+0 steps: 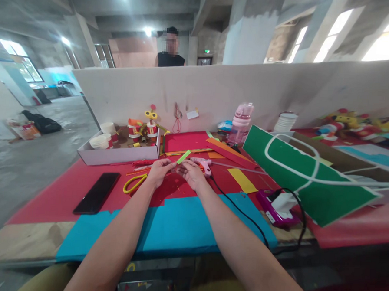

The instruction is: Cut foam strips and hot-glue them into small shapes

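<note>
Blue sheet [180, 227] runs along the near table edge, nearer me than the pink glue gun [204, 164]; my forearms cross it. Phone [96, 193]: well left of the gun, dark screen up. Purple power strip [277, 213]: right of the gun and nearer, white plug [284, 202] in it. Yellow scissors handles [134, 184]: left of the gun. Light-green strip [184, 157]: just left of the gun, held up, tilted. Left hand [161, 170] has fingertips together, clamped on its lower end. Right hand [191, 172] has curled fingers, tips at the same end; can't tell if they're clamped. Yellow sheet [242, 180] right of the gun, green board [297, 177] tilted further right. Beyond the gun: red sheet [188, 141], plus an open box [122, 154] to the left with paper cups [101, 141] and a yellow-eyed cup figure [151, 121]. Pink bottle [241, 122] sits beyond and right of it. Farthest past the gun: pale divider [200, 93], person [172, 53] behind it.
</note>
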Motion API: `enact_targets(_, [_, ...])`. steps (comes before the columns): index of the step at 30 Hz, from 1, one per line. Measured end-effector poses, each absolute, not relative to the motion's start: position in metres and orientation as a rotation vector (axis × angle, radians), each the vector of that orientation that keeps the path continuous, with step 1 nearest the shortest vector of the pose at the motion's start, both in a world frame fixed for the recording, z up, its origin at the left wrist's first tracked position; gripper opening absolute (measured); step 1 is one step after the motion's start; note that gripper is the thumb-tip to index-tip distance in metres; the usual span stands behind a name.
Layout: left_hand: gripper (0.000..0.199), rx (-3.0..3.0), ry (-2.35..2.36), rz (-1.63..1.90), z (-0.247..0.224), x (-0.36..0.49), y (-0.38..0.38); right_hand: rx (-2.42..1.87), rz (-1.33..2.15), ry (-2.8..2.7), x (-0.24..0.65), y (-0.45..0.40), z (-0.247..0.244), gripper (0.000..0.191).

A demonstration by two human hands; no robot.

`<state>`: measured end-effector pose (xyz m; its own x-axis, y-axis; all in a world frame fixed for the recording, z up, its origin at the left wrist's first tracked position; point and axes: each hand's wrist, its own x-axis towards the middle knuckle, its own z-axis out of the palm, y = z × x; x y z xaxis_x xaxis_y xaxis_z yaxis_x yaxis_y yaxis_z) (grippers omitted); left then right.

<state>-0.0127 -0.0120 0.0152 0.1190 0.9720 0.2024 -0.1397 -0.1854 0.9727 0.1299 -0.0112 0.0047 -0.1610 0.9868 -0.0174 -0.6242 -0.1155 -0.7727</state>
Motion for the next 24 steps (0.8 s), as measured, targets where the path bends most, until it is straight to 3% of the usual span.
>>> enact_targets(24, [0.034,1.310,1.049,1.324,0.0194,-0.0103,-0.0152,-0.645,1.583,-0.833,0.1292,-0.0167,0.0062,0.035])
